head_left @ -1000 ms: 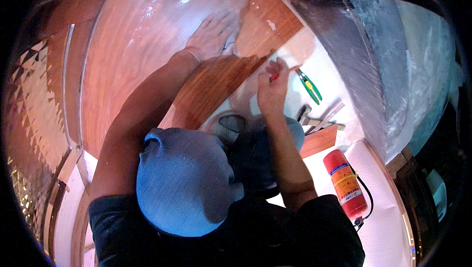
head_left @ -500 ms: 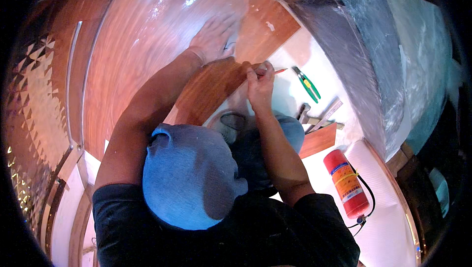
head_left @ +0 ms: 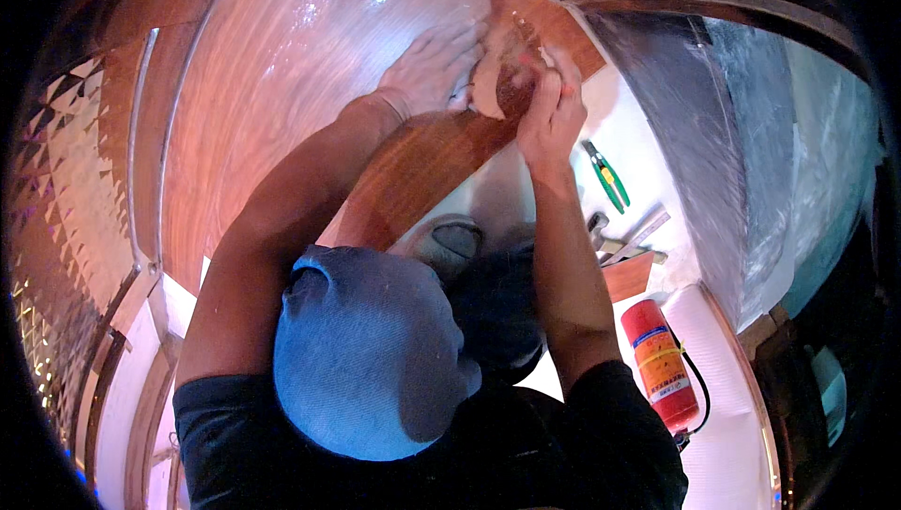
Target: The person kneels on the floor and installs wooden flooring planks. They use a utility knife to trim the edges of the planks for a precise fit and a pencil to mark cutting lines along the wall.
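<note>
Against the wood panel [head_left: 282, 116], right hand [head_left: 549, 111] has risen beside left hand [head_left: 432, 69].

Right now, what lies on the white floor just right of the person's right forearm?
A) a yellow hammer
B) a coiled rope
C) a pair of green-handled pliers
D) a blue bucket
C: a pair of green-handled pliers lies on the white floor, just right of the right hand, which is raised at the glossy wooden panel.
</note>
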A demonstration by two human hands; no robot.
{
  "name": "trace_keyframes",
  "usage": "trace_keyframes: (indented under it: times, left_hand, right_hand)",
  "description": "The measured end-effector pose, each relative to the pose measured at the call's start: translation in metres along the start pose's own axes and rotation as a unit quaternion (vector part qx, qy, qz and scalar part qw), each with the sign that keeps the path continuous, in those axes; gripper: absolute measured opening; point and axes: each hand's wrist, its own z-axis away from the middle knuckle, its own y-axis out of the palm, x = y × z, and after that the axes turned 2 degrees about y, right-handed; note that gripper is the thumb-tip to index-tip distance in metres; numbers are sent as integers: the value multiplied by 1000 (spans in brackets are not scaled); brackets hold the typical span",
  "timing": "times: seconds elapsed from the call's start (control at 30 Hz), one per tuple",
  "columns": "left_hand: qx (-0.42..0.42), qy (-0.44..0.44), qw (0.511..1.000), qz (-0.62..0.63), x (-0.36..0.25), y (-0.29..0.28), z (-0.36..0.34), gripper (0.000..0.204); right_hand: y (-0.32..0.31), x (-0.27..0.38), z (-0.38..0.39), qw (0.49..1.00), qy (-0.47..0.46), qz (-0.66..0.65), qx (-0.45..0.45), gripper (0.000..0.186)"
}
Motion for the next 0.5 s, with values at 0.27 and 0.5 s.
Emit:
trace_keyframes:
  times: [0.27, 0.5]
  left_hand:
    - [10, 15, 1000, -20, 4, 3, -1, 66]
    - [16, 7, 1000, -10, 5, 7, 0, 67]
  right_hand:
    - [45, -46, -79, 988, -38, 94, -113, 24]
    - [56, -53, -94, 986, -81, 58, -132, 21]
